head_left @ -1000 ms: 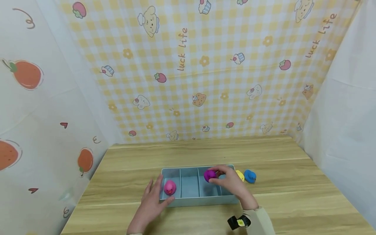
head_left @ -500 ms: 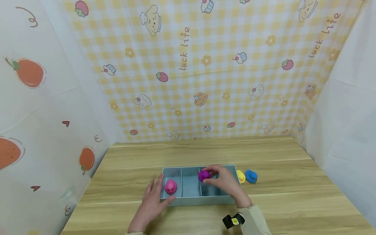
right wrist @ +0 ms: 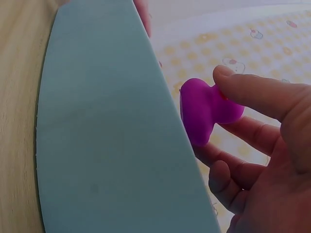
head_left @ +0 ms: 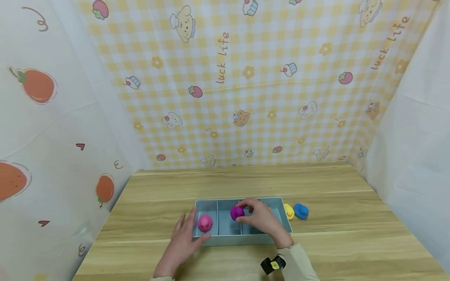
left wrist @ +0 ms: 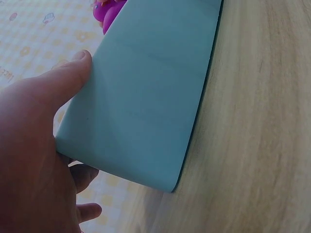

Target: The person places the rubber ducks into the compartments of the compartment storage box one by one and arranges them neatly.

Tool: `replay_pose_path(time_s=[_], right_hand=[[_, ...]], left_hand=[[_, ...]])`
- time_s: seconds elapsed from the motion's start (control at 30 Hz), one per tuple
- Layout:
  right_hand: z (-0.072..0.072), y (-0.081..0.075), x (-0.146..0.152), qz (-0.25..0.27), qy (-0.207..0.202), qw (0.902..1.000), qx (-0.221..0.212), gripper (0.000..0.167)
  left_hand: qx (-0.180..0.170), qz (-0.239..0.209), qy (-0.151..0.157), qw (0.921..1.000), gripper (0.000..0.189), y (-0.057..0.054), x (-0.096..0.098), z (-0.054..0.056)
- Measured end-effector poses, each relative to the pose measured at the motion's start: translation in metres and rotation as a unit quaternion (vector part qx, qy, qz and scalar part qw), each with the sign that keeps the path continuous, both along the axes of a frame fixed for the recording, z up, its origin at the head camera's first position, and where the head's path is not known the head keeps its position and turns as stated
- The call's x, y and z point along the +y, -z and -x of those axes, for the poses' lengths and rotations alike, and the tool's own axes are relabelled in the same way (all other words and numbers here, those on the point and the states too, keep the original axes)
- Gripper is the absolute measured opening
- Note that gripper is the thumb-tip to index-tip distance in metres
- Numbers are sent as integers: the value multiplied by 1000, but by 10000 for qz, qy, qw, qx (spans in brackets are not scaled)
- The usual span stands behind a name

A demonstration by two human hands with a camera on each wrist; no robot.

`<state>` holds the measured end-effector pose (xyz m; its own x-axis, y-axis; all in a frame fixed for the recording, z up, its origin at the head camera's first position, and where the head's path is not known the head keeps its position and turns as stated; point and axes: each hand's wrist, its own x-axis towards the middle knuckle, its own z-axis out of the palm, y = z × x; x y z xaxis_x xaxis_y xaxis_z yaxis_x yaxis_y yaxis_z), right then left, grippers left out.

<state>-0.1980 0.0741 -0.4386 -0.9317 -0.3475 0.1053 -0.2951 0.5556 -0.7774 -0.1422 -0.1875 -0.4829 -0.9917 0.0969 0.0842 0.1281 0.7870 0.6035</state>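
Observation:
A purple rubber duck [head_left: 237,213] is pinched between the thumb and fingers of my right hand [head_left: 261,218], over the second compartment from the left of a pale blue divided box [head_left: 242,240]. In the right wrist view the purple duck [right wrist: 199,109] shows just beyond the box's front rim, with the thumb on its head. My left hand [head_left: 181,242] rests at the box's left end, fingers spread along the side and thumb at the front rim. Inside the leftmost compartment sits a pink rubber duck [head_left: 205,223]. The right hand covers part of the right compartments.
Just right of the box stand a yellow duck [head_left: 289,211] and a blue duck [head_left: 301,211], side by side on the wooden table [head_left: 351,234]. A checked cloth [head_left: 267,89] hangs behind the table, with white cloth walls at both sides.
My right hand has carried the purple duck leftward, from above the third compartment to above the second. The left hand stays at the box's left end. More of the yellow duck now shows.

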Motion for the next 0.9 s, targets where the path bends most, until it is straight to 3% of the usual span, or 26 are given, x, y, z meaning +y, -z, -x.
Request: replay_pose_path(time_s=[0.23,0.57,0.9], right_hand=[[3,4,-10,-314,-195,9993,58,30],[4,10,-27,-750,-115,9967,277,29],[3,15,-41,-1688,-135,9834,657,29]], left_hand=[[4,4,12,10000,92,1,0,-1],[-84,-3,-29,10000,92,0,0,0],[-131,-59,-52,9999,92,1,-1,0]])
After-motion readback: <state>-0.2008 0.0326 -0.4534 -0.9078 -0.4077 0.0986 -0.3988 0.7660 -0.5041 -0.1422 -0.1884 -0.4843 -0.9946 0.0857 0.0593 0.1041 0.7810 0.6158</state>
